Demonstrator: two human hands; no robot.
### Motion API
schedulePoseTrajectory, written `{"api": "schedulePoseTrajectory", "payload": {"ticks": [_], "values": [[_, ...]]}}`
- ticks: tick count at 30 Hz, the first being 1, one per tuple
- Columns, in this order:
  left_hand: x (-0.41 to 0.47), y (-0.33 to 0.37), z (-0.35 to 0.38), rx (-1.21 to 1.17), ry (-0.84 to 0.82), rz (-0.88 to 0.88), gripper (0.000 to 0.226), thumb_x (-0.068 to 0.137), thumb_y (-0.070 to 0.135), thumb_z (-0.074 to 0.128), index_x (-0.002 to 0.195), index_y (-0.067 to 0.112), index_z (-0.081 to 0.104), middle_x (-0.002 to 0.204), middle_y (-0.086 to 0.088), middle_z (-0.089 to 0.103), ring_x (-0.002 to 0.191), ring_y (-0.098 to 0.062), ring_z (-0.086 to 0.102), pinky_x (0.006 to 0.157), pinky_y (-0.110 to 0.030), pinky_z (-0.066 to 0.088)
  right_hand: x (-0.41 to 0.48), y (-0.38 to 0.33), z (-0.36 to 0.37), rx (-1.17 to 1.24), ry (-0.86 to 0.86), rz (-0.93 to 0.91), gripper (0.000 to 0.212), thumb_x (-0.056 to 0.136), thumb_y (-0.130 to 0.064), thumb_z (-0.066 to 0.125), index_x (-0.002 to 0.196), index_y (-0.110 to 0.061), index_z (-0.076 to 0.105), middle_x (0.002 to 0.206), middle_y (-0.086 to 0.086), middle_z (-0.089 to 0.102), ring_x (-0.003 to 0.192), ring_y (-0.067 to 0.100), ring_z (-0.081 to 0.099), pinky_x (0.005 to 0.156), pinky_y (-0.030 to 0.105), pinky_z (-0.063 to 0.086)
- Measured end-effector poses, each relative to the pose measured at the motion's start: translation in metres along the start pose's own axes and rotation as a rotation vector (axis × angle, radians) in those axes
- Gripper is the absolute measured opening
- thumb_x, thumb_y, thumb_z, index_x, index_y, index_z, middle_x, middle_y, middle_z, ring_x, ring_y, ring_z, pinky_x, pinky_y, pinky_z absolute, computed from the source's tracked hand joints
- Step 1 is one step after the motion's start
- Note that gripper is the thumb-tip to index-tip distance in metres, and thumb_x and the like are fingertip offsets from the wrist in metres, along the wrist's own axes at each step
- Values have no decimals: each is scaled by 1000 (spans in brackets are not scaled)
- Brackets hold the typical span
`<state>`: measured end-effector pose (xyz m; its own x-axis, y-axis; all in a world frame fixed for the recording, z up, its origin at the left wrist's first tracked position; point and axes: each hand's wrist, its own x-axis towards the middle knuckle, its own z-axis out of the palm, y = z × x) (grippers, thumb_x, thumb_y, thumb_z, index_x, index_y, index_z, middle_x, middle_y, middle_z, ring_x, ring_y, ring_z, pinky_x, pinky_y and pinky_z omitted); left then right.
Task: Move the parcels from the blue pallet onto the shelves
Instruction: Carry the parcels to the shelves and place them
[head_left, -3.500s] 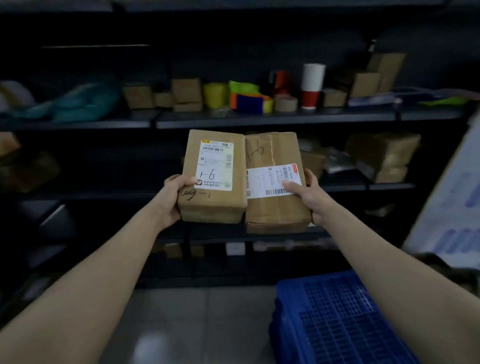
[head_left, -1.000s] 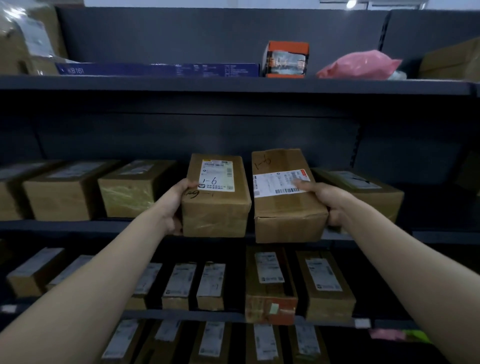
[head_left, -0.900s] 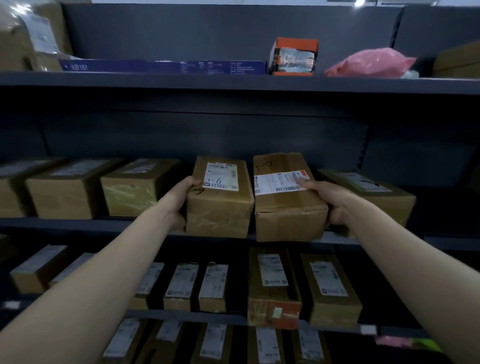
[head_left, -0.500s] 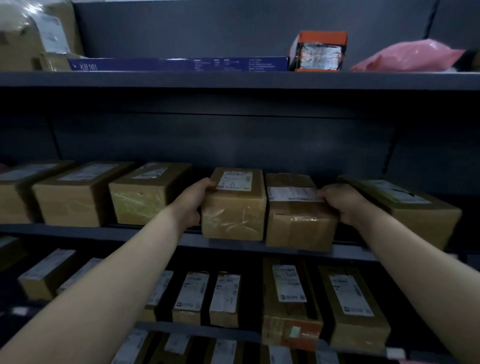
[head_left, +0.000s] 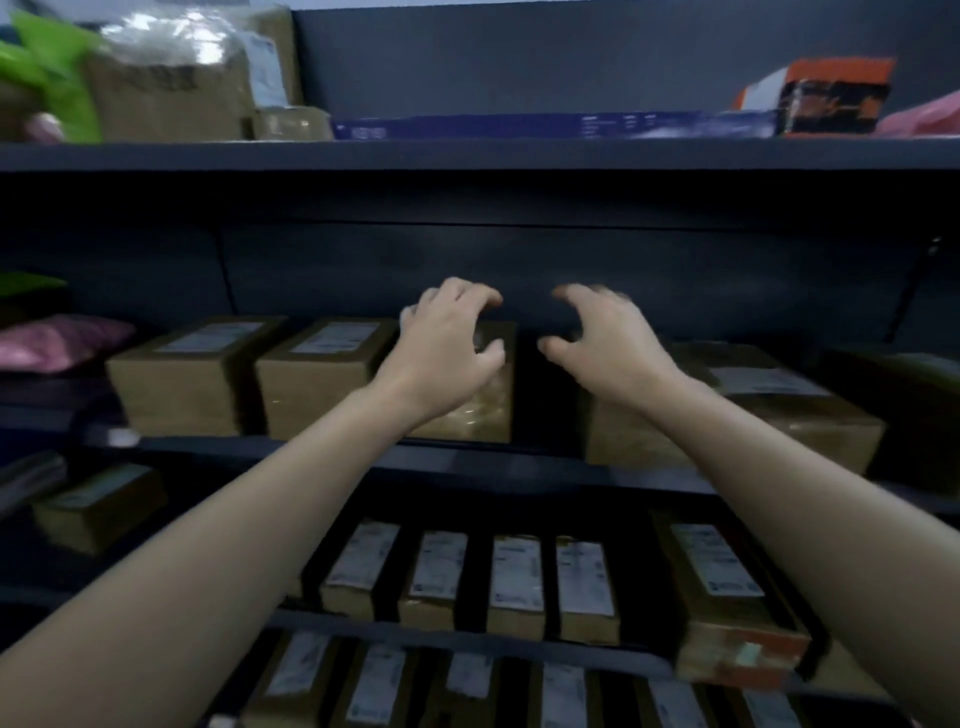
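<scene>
Both forearms reach up over the lower rows of labelled boxes (head_left: 517, 582). The left hand (head_left: 447, 353) and right hand (head_left: 610, 348) have just let go, and their fingers are spread, loosely curled and holding nothing. Beyond them on the middle shelf (head_left: 519, 465), one parcel (head_left: 480, 410) sits behind the left hand. The other is probably the blurred box (head_left: 737, 415) by the right wrist. This pair looks shelved, so the pallet comes next.

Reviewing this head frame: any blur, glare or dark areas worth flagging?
Head view: motion blur smears the fingers of the right hand and the orange box upper right; glare whitens the plastic-wrapped parcel upper left; the back panel sits in deep shadow; the lower labels are too soft to read.
</scene>
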<state>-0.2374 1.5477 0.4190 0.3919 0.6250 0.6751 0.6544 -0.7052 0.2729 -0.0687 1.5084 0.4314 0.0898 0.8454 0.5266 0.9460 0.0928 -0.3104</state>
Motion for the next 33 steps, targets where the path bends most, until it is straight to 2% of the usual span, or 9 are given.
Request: {"api": "schedulePoseTrajectory", "payload": {"ticks": [3, 6, 12, 16, 20, 25, 33], "values": [[-27, -56, -46, 159, -2, 16, 45, 87, 25, 59, 131, 18, 49, 129, -1, 48, 120, -21, 41, 102, -36, 27, 5, -66, 29, -68, 2, -106, 61, 91, -35, 60, 144, -15, 39, 142, 8, 45, 134, 29, 34, 110, 43, 28], [-52, -113, -84, 243, -32, -51, 47, 87, 21, 60, 132, 18, 48, 131, -2, 46, 123, -23, 38, 103, -37, 27, 12, -121, 58, -133, -16, -193, 60, 92, -37, 59, 143, -16, 38, 144, 7, 43, 136, 28, 30, 112, 44, 24], [-83, -207, -119, 382, -74, -194, 53, 85, 25, 62, 135, 17, 44, 136, -5, 41, 126, -27, 36, 104, -42, 27, 24, -185, 117, -261, -101, -264, 59, 90, -38, 59, 139, -13, 39, 142, 10, 42, 134, 30, 31, 111, 46, 23], [-83, -253, -112, 536, -196, -261, 67, 84, 31, 63, 142, 20, 32, 145, -8, 31, 133, -30, 27, 108, -46, 24, 40, -196, 152, -301, -200, -265, 65, 87, -36, 62, 142, -13, 37, 146, 10, 38, 136, 31, 26, 113, 46, 19], [-79, -282, -100, 541, -221, -278, 81, 81, 26, 67, 148, 24, 22, 154, -7, 21, 139, -30, 20, 111, -48, 18, 64, -194, 178, -314, -309, -239, 72, 87, -36, 62, 147, -19, 27, 151, 10, 25, 140, 34, 15, 115, 49, 15], [-64, -306, -85, 549, -284, -340, 68, 87, 24, 55, 146, 30, 23, 152, 0, 26, 138, -28, 22, 109, -48, 18, 86, -189, 201, -336, -357, -201, 74, 86, -40, 62, 147, -22, 25, 150, 11, 25, 138, 37, 16, 112, 55, 16], [-46, -347, -73, 520, -207, -196, 71, 82, 19, 63, 144, 31, 31, 146, 0, 38, 132, -30, 32, 103, -47, 20, 110, -191, 219, -406, -363, -159, 77, 85, -43, 61, 149, -26, 22, 148, 10, 30, 135, 34, 22, 112, 53, 15]]}}
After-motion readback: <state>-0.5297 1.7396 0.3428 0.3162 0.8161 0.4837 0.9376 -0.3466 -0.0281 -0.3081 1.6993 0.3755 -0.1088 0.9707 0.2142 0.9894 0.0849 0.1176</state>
